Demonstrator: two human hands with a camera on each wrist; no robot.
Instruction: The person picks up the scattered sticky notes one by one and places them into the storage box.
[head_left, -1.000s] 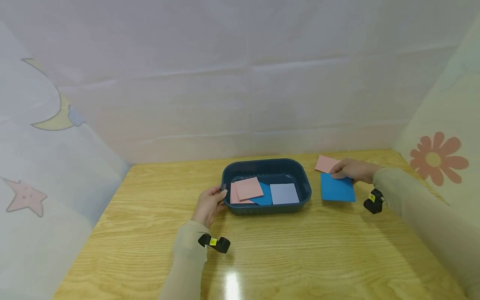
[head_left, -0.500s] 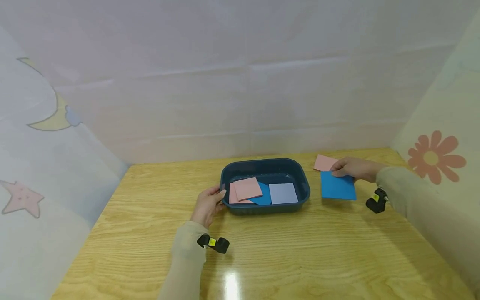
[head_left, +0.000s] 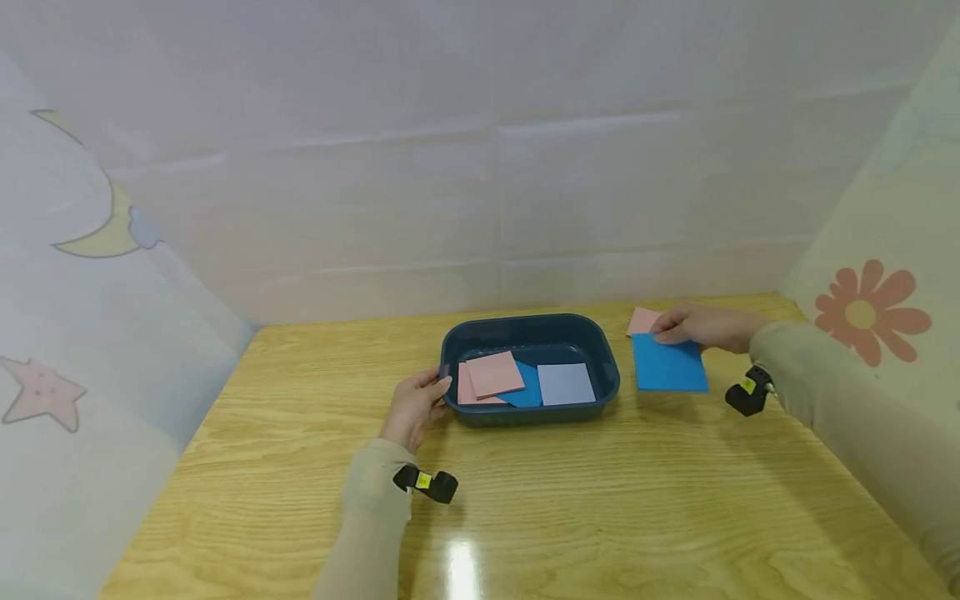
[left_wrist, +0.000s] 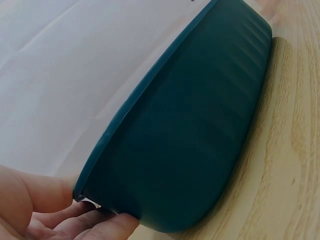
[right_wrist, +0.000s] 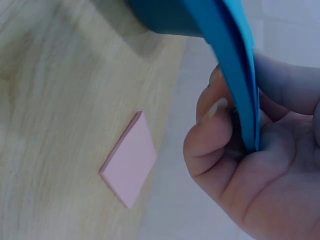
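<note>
A dark blue-green plastic basin (head_left: 536, 414) stands on the table. My left hand (head_left: 411, 408) grips its left end, thumb over the rim and fingers below it in the left wrist view. Inside lie two pink sticky note pads (head_left: 495, 375), a blue pad (head_left: 529, 390) partly under them, and a pale lilac pad (head_left: 566, 384). To the right of the basin, my right hand (head_left: 701, 327) pinches another blue sticky note pad (head_left: 670, 364) by its far edge, above the table. The right wrist view shows this blue pad (right_wrist: 232, 65) edge-on between thumb and curled fingers, its layers slightly parted.
One more pink pad (head_left: 642, 321) lies on the table behind my right hand, partly covered by it in the head view. The wooden table (head_left: 570, 508) ends at a pale cloth backdrop (head_left: 375, 208), with printed cloth at both sides.
My right hand has shifted slightly left and away from me with the blue pad, overlapping more of the pink pad behind. My left hand keeps its grip on the basin.
</note>
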